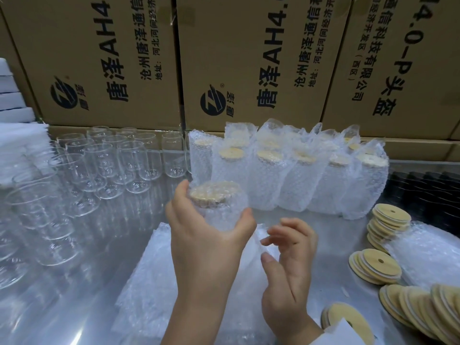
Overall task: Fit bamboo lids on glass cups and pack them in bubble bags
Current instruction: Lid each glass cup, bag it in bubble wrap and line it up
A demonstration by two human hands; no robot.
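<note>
**Gripping a bagged cup above the bubble bags**

Clasping a bagged cup (221, 215) with the left hand (206, 240): fingers (179, 192) curling round its left side, thumb pressing the right. Holding it upright above the table (336, 227), near the middle of the view. Showing a bamboo lid (214, 195) through the film at the cup's top. Turning the back of the hand toward the camera, bare forearm rising from the lower edge.

Curling the right hand (291, 257) loosely just right of the cup, thumb and forefinger apart, palm facing left. Gripping nothing plainly. Hovering beside the bag's loose lower end, contact with the film being too unclear to tell. Showing a white sleeve (348, 332) at the wrist.

Hovering, both hands, over a flat pile of bubble bags (154, 270).

Standing behind in a tight row: packed cups (298, 180), lids showing at the bag tops. Standing to the left, unlidded: bare cups (112, 158). Lying to the right in slumped stacks: lids (390, 217), each with a small hole.

Reading sideways on the cartons (99, 58) at the back: "唐泽AH4.", "沧州唐泽通信", "地址:河北河间经济开", and on the right one "通信科技有限公司", "(西区)", "4.0-P头盔". Sitting beside the lettering: a round black logo (214, 100) marked "唐泽".
</note>
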